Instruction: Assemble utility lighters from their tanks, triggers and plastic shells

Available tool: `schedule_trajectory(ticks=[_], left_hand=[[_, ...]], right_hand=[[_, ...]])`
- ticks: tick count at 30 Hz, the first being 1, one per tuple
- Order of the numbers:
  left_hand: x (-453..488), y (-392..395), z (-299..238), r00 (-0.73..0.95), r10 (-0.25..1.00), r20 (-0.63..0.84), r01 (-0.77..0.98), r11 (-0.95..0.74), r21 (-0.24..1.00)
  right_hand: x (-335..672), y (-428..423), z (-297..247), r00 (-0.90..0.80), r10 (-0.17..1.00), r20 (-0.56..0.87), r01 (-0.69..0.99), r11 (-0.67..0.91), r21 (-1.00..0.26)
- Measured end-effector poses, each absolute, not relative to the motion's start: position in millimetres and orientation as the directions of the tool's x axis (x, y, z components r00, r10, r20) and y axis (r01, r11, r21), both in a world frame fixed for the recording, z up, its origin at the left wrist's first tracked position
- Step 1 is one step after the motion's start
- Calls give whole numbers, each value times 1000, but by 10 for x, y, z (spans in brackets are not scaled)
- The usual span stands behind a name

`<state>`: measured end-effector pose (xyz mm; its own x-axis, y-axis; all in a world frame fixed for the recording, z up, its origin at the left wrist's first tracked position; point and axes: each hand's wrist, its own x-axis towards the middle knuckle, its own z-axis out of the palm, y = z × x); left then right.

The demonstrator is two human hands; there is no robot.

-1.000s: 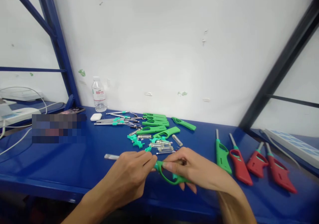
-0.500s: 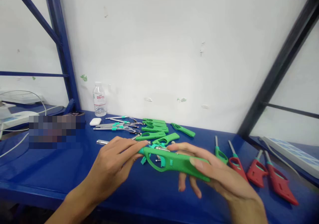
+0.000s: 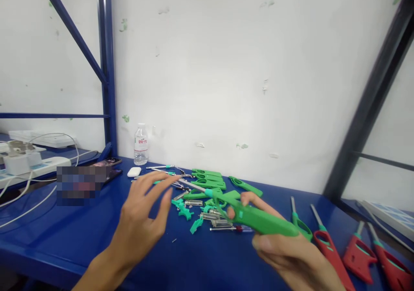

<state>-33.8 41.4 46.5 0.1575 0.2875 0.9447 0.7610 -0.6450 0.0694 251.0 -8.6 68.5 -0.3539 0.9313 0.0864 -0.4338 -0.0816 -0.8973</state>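
My right hand (image 3: 284, 243) is wrapped round the green handle of a long-nosed gas lighter (image 3: 268, 220), a finger in its trigger loop. The lighter's metal nozzle points up and left toward my left hand (image 3: 142, 209), which is open, fingers apart, near the nozzle tip. Whether they touch is unclear. Behind the hands lie several green handle shells (image 3: 210, 183) and metal nozzle tubes with wires (image 3: 160, 167), partly hidden. Teal plastic pieces (image 3: 184, 210), small clear-and-metal parts (image 3: 194, 203) and a screwdriver (image 3: 226, 228) rest below them.
To the right lie another green lighter (image 3: 300, 224) and red lighters (image 3: 359, 256). A water bottle (image 3: 141, 146), a white case (image 3: 134, 172) and phones (image 3: 108, 162) stand or lie at the back left. A power strip (image 3: 48, 166) with cables is at far left, on the blue table (image 3: 106, 226).
My left hand has let go of the lighter's nozzle and opened. My right hand has turned the lighter, and a finger now sits in the trigger loop. The view has shifted.
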Motion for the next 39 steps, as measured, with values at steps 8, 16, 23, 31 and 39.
schedule_trajectory(ticks=[8,16,23,31,39], left_hand=[[-578,442,470,183,844,504,816,-417,401],[-537,446,286,293,956,8,876,-272,398],[-467,495,224,341,940,21,874,-325,360],[-556,391,128,379,922,85,877,-387,284],[-558,135,451,162,942,294,886,-270,376]], right_hand=[[2686,-46,622,-110,989,97,-346,53,-937],[2749,-18,684,-131,986,103,-466,31,-884],[2780,-86,733,-228,968,104,-304,31,-952],[2776,16,708,-184,977,107,281,157,-947],[2609,5,598,-405,902,153,420,331,-845]])
